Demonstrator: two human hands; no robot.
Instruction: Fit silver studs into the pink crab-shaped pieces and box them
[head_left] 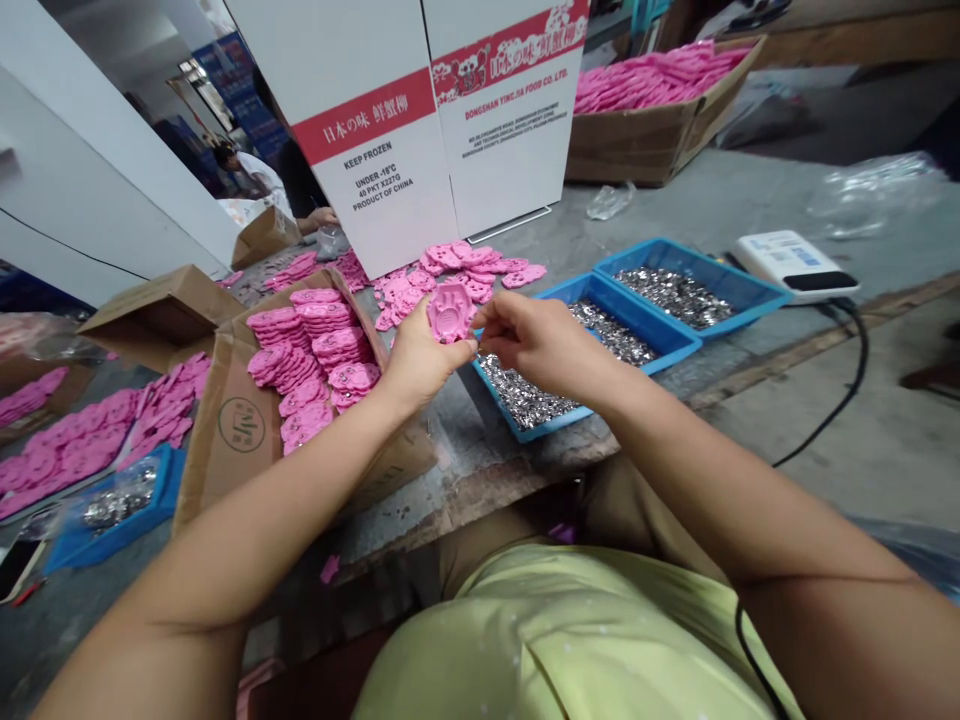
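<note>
My left hand [421, 362] grips a pink molded plastic piece [451, 314] by its edge, the hollow side facing me. Close against the right side of that piece, my right hand [529, 338] has its fingers pinched together. Whatever they hold, if anything, is too small to make out. Below and beyond the right hand are blue trays [679, 352] of small shiny metal parts [525, 390]. Left of my left hand stands an open cardboard box [244, 425] with stacked pink pieces [341, 345]. A loose pile of pink pieces [480, 262] lies behind my hands.
A white printed carton [397, 215] stands upright at the back. A cardboard box [622, 145] of pink pieces sits back right, near a white device [795, 262] with a black cable. At left are more pink pieces [67, 440] and a blue tray [161, 500]. Another person [255, 175] is farther back.
</note>
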